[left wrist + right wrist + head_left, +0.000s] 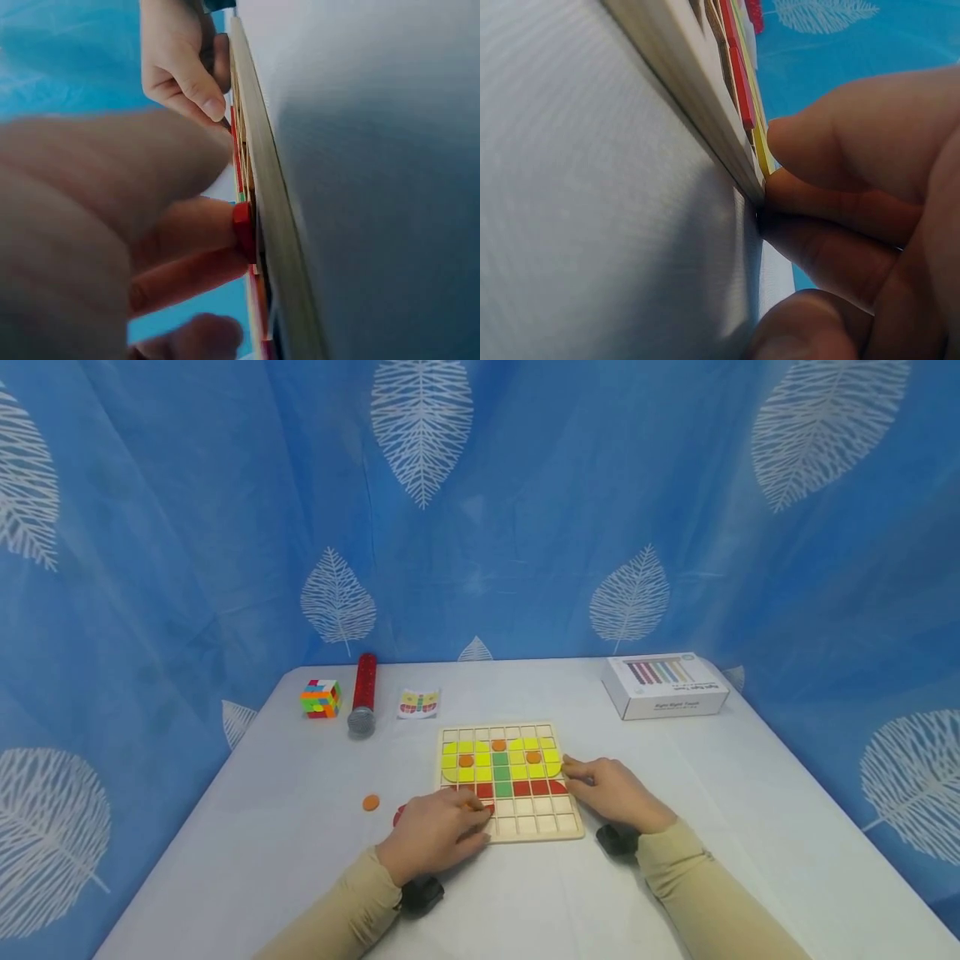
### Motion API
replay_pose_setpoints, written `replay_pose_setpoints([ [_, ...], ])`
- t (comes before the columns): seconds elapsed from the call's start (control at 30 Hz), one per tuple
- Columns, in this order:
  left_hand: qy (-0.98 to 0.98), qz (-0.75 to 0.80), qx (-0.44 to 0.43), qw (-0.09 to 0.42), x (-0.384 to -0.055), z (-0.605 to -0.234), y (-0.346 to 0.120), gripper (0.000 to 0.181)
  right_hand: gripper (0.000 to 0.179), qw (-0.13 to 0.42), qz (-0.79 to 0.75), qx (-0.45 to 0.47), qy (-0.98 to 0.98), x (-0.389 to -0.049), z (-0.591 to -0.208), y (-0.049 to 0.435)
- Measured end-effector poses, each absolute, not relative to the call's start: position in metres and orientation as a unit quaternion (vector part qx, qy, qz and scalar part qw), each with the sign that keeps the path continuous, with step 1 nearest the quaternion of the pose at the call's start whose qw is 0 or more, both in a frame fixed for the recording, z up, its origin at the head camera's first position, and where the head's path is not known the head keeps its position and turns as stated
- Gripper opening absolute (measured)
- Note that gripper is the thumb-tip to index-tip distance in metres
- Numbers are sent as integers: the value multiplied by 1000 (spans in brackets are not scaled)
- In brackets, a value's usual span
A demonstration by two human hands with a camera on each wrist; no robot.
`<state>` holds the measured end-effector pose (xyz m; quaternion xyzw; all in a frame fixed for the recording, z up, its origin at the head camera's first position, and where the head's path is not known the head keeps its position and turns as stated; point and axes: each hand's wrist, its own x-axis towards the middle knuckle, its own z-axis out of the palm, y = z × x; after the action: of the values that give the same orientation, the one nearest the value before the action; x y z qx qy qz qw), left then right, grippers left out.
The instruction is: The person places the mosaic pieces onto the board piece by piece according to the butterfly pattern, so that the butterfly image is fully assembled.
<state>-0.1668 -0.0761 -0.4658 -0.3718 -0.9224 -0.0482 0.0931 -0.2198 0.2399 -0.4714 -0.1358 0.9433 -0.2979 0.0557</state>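
Observation:
My left hand is over the lower left of a wooden grid board. Its curled fingers hold a red piece at the board's surface, partly hidden by the hand. At the board's right edge is my right hand, with its fingertips against the side of the board and holding nothing loose. Yellow tiles, orange discs, a green column and a red row fill part of the grid. Another red piece shows left of the board beyond my left hand.
A loose orange disc lies left of the board. Behind it are a colored puzzle cube, a red microphone and a pattern card. A white box stands at the back right, before a blue leaf-print curtain.

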Motion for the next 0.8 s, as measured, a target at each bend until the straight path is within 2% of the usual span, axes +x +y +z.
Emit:
replay_pose_setpoints([
  [0.23, -928, -28, -358, 102, -168, -467, -76, 45, 41, 54, -291, -139, 945, -221, -470, 240],
  [0.43, -934, -52, -340, 92, -169, -468, -78, 43, 41, 61, -297, -135, 943, -221, -471, 240],
  [0.53, -946, -105, -286, 111, -172, -461, -88, 34, 42, 66, -303, -132, 942, -220, -472, 240],
  [0.67, -955, -190, -168, 154, -176, -446, -117, 21, 41, 67, -305, -132, 941, -220, -473, 239],
  [0.73, -960, -211, -123, 134, -178, -441, -132, 15, 41, 64, -304, -132, 941, -220, -472, 239],
  [0.8, -967, -218, -104, 83, -178, -439, -144, 10, 41, 62, -303, -132, 942, -219, -472, 240],
])
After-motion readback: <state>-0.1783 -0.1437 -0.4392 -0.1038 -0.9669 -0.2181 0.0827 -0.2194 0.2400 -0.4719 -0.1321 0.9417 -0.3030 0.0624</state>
